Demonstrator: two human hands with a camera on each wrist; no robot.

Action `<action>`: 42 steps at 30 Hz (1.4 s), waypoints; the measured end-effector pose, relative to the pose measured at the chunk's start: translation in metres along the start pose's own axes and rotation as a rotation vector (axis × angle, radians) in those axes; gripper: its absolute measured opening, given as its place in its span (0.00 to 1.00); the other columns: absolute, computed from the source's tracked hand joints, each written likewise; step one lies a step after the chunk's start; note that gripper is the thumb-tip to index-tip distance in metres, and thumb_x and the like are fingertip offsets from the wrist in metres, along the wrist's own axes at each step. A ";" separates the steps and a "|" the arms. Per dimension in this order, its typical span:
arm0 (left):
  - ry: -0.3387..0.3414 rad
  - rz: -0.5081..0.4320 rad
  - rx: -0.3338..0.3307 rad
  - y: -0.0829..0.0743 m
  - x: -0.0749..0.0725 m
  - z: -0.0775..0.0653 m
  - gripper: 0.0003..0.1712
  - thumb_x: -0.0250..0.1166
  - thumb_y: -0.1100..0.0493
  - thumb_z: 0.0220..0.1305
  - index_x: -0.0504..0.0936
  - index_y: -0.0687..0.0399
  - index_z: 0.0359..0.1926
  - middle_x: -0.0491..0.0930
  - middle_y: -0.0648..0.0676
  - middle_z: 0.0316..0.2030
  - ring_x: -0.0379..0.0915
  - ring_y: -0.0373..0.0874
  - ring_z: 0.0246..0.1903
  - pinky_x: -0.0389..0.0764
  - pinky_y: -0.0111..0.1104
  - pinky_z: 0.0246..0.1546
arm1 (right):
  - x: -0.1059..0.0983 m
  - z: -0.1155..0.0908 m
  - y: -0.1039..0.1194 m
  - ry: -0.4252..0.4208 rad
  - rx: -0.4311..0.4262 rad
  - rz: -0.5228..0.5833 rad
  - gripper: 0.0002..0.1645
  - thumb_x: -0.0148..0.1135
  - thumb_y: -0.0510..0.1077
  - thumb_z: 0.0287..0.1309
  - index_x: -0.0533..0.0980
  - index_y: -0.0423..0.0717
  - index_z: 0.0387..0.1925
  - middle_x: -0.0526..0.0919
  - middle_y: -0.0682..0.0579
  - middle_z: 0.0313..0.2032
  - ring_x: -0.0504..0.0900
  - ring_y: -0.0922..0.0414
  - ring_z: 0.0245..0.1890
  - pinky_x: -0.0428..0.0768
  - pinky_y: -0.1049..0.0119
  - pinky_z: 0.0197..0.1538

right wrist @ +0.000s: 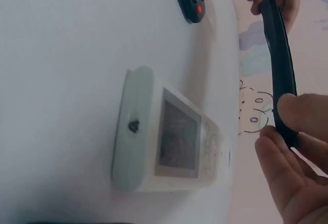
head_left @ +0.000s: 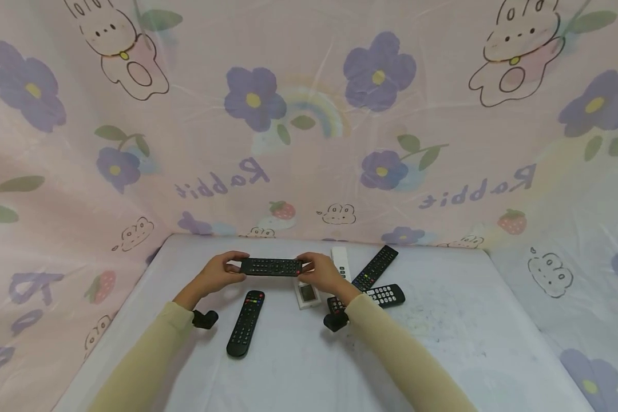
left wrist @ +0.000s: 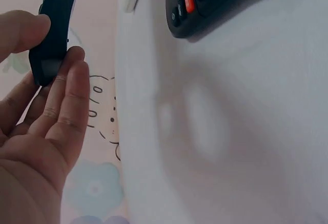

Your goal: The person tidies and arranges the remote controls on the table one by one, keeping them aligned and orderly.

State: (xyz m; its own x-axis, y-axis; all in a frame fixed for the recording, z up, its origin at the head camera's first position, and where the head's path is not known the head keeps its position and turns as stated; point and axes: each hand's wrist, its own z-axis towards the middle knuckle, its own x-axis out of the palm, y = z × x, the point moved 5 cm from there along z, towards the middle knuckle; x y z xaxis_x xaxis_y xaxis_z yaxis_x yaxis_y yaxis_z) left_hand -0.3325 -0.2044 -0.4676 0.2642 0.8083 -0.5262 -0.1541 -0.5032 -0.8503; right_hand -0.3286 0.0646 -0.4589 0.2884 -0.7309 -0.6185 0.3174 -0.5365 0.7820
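A black remote control (head_left: pixel 271 267) is held level above the far part of the table, one end in each hand. My left hand (head_left: pixel 220 271) pinches its left end between thumb and fingers, as the left wrist view shows with the remote's end (left wrist: pixel 54 39). At the other end my right hand (head_left: pixel 320 271) pinches it the same way; in the right wrist view the dark remote (right wrist: pixel 279 55) spans both hands. Below my left hand another black remote (head_left: pixel 245 324) with coloured buttons lies on the table. Under my right hand lies a white remote with a screen (head_left: pixel 307 293).
Right of my right hand, a long black remote (head_left: pixel 375 268), a black remote with pale round buttons (head_left: pixel 386 295) and a slim white remote (head_left: pixel 341 262) lie close together, partly hidden by the arm. A patterned curtain (head_left: pixel 309 143) rises behind the white table (head_left: pixel 443 355).
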 end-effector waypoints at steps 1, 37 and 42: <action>0.007 -0.001 -0.003 -0.001 0.000 -0.001 0.34 0.70 0.64 0.54 0.71 0.59 0.63 0.72 0.65 0.60 0.80 0.51 0.48 0.81 0.37 0.44 | -0.001 0.000 -0.001 0.004 0.003 0.005 0.29 0.66 0.35 0.54 0.72 0.39 0.59 0.80 0.42 0.53 0.83 0.51 0.48 0.83 0.65 0.45; 0.075 -0.042 -0.039 -0.023 0.027 -0.038 0.30 0.70 0.63 0.56 0.73 0.55 0.60 0.74 0.62 0.57 0.83 0.46 0.44 0.82 0.35 0.39 | -0.008 -0.003 -0.012 -0.038 0.065 -0.012 0.29 0.66 0.38 0.56 0.72 0.40 0.60 0.82 0.44 0.47 0.82 0.54 0.42 0.83 0.65 0.40; 0.042 -0.031 0.007 -0.030 0.028 -0.043 0.29 0.73 0.62 0.52 0.77 0.55 0.57 0.78 0.60 0.51 0.83 0.44 0.38 0.81 0.32 0.35 | -0.006 -0.002 -0.012 -0.031 0.047 -0.041 0.28 0.66 0.41 0.56 0.73 0.39 0.59 0.83 0.45 0.46 0.82 0.56 0.41 0.83 0.66 0.41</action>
State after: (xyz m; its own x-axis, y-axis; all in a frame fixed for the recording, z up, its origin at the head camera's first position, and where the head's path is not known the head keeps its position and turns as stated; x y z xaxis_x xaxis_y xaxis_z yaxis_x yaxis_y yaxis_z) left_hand -0.2799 -0.1796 -0.4568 0.3089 0.8097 -0.4989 -0.1521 -0.4758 -0.8663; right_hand -0.3324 0.0760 -0.4645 0.2475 -0.7206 -0.6476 0.2854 -0.5845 0.7595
